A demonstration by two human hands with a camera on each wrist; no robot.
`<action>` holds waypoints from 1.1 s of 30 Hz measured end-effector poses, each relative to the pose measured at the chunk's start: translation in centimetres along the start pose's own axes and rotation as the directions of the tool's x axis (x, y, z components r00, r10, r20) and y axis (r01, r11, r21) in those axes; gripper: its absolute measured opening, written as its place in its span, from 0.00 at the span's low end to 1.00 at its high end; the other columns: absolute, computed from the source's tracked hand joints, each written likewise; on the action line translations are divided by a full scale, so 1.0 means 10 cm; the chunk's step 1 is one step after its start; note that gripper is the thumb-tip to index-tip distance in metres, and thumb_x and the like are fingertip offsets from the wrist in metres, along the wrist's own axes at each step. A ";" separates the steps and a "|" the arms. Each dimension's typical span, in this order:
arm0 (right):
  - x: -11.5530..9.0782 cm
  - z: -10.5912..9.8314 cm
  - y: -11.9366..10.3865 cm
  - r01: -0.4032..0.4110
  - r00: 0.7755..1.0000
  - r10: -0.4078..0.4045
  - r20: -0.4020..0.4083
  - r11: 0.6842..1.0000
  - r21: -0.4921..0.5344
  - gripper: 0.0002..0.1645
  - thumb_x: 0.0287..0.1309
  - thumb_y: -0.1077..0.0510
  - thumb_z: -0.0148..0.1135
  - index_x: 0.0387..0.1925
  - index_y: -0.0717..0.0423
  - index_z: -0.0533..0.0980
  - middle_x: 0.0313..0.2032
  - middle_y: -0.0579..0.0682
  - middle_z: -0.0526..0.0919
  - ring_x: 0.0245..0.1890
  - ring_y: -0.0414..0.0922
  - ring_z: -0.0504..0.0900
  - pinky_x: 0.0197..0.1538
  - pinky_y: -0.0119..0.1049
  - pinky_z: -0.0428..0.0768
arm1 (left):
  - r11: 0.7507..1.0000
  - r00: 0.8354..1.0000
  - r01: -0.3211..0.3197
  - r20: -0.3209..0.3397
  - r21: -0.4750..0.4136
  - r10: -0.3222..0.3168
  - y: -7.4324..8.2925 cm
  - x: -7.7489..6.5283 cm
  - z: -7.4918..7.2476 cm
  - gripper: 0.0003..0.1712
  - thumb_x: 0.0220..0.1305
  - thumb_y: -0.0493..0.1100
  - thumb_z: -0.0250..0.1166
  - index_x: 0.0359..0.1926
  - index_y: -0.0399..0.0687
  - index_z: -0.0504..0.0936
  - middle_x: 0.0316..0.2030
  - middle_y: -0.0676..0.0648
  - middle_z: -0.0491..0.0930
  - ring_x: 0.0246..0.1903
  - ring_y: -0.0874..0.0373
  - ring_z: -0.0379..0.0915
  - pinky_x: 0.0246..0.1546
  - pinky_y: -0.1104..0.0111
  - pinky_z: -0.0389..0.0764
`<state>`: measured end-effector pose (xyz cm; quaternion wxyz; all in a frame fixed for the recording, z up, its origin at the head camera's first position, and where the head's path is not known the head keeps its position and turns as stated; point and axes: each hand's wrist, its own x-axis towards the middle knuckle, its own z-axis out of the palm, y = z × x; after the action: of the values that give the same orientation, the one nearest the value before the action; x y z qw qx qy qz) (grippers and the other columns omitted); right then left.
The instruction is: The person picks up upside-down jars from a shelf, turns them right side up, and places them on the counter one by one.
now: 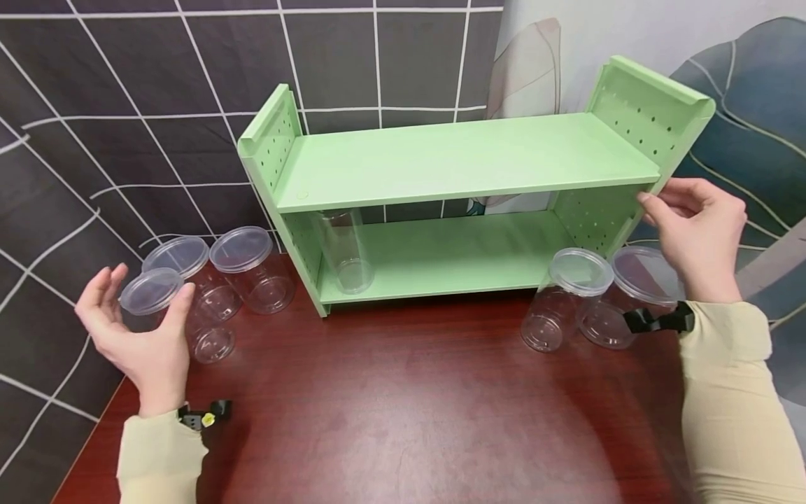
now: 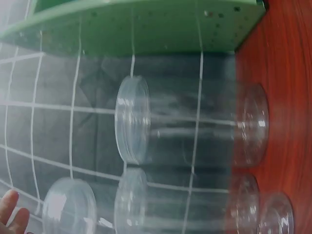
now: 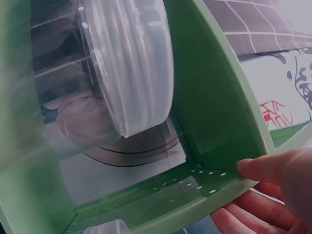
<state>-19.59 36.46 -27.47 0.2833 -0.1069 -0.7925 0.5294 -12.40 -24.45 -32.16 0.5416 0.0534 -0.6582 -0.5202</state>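
Note:
My right hand (image 1: 702, 227) pinches the right side panel of a green two-tier shelf (image 1: 469, 157). In the right wrist view, the thumb lies on the panel's inner side and the fingers (image 3: 248, 212) pass round its outside. My left hand (image 1: 141, 350) has thumb and fingers spread wide around the lid of a small clear jar (image 1: 151, 290). In the left wrist view, the fingertips (image 2: 19, 219) show apart from that lid (image 2: 70, 204). Two wider lidded jars (image 1: 252, 276) (image 1: 217, 297) stand just behind it, left of the shelf.
A tall clear jar (image 1: 346, 259) stands at the left of the lower tier, its top hidden by the upper board. Two lidded jars (image 1: 544, 325) (image 1: 607, 322) stand by the shelf's right front. A dark tiled-pattern backdrop (image 1: 340, 63) rises behind the reddish wooden table (image 1: 403, 413).

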 end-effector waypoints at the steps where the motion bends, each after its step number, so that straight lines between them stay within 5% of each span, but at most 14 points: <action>1: 0.00 0.00 0.00 0.001 1.000 -0.001 0.005 1.000 -0.004 0.23 0.60 0.57 0.73 0.57 0.53 0.82 0.38 0.34 0.85 0.35 0.29 0.84 0.36 0.16 0.79 | 1.000 1.000 0.010 0.001 -0.018 -0.010 0.02 -0.02 0.02 0.41 0.47 0.38 0.81 0.62 0.41 0.73 0.59 0.43 0.77 0.63 0.51 0.68 0.65 0.67 0.63; 19: 0.01 0.00 -0.02 0.012 1.000 -0.012 0.025 1.000 0.002 0.22 0.61 0.59 0.72 0.57 0.51 0.82 0.36 0.36 0.84 0.34 0.31 0.84 0.36 0.17 0.79 | 0.971 0.987 -0.022 0.152 -0.236 0.059 0.25 -0.35 0.36 0.38 0.43 0.32 0.80 0.58 0.32 0.77 0.55 0.36 0.80 0.60 0.45 0.71 0.66 0.60 0.65; 33: -0.01 0.00 -0.01 0.016 1.000 -0.016 0.012 1.000 -0.003 0.20 0.61 0.60 0.71 0.55 0.51 0.83 0.35 0.34 0.84 0.33 0.29 0.83 0.36 0.17 0.79 | 0.946 0.936 -0.001 0.333 -0.324 0.115 0.31 -0.65 0.62 0.43 0.38 0.23 0.76 0.60 0.22 0.72 0.57 0.28 0.76 0.61 0.44 0.70 0.69 0.52 0.63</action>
<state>-19.49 36.35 -27.42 0.2825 -0.0979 -0.7959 0.5265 -13.00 -15.09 -33.36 0.4334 -0.1470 -0.6521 -0.6044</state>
